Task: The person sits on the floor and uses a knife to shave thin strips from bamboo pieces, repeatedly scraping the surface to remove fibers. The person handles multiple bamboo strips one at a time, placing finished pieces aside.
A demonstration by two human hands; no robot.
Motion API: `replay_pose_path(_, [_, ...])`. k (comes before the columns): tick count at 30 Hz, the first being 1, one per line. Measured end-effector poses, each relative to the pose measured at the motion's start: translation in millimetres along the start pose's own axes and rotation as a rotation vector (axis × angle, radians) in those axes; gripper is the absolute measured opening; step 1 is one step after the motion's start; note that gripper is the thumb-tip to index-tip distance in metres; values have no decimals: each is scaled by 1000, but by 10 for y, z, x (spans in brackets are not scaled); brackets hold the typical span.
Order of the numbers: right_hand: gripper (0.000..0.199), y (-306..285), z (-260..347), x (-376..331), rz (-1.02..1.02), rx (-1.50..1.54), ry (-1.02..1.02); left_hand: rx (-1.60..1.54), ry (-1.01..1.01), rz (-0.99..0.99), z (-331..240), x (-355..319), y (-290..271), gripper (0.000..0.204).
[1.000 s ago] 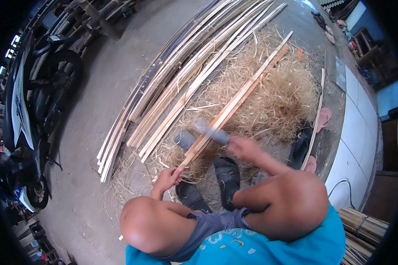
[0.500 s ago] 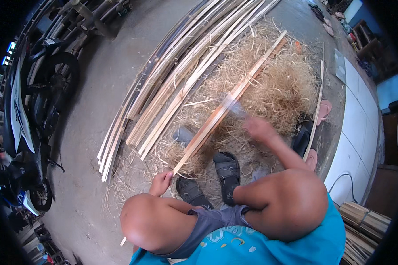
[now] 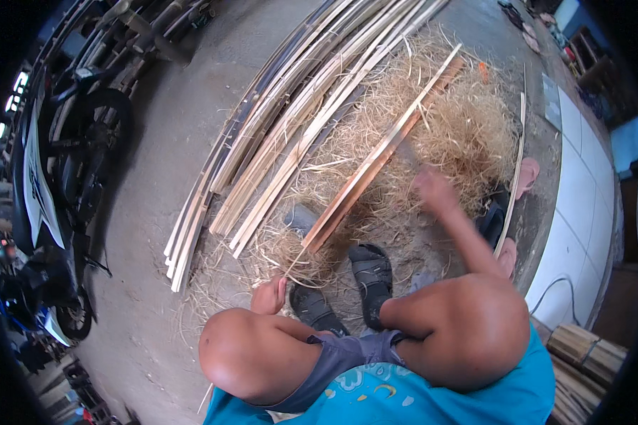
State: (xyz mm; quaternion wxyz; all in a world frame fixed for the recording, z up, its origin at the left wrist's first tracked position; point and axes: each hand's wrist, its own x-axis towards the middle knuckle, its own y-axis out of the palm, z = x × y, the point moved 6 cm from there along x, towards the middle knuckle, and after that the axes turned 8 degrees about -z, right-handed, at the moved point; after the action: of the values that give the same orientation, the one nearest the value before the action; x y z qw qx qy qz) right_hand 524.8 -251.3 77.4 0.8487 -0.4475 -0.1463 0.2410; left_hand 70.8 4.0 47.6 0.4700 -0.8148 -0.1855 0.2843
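My left hand [image 3: 269,295] is closed on the near end of a long pale bamboo strip [image 3: 432,81]. The strip slants away to the far right along a reddish-brown wooden board [image 3: 333,216], and near my fingers it looks thin, as if edge-on. My right hand [image 3: 436,190] is closed on a knife, a little right of the board. Motion smears its grey blade [image 3: 408,151], which points toward the strip; the handle is hidden in my fist. Curly shavings [image 3: 468,134] are heaped around the board.
Long split strips [image 3: 283,142] lie in bundles to the left of the shavings. A grey cylinder [image 3: 301,218] sits beside the board, near my sandalled feet [image 3: 371,280]. A motorcycle [image 3: 71,170] stands at the left. Pink sandals [image 3: 527,177] and white tiles [image 3: 571,191] are at the right.
My right hand has moved slightly right and away from me, and the blade has drawn back from across the strip. The strip's near part now looks narrower in my left hand.
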Motion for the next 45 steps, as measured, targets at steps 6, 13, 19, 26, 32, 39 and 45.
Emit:
replay_pose_path(6, [43,-37,228,-62,171,-157,69,-620,-221,380,-360,348,-57,46])
replay_pose_path(13, [45,156,285,-238,97,72,-23,-614,-314,243,636,-56,312,55])
replay_pose_path(19, [44,460,749,-518,360,-36,-391,-619,-236,14,97,53,-30,52])
replay_pose_path(26, [39,-304,-234,183,10,13,91,-365,-229,-20,230,-75,63,44])
replay_pose_path(32, [38,635,1087,-1201,478,-57,-331,1,74,-95,-600,441,-29,37])
replay_pose_path(39, [42,-498,-384,327,-192,-123,166,-170,-18,9,-302,273,12,48])
replay_pose_path(45, [45,417,548,-508,214,82,-187,-368,-87,75,-720,553,86,55])
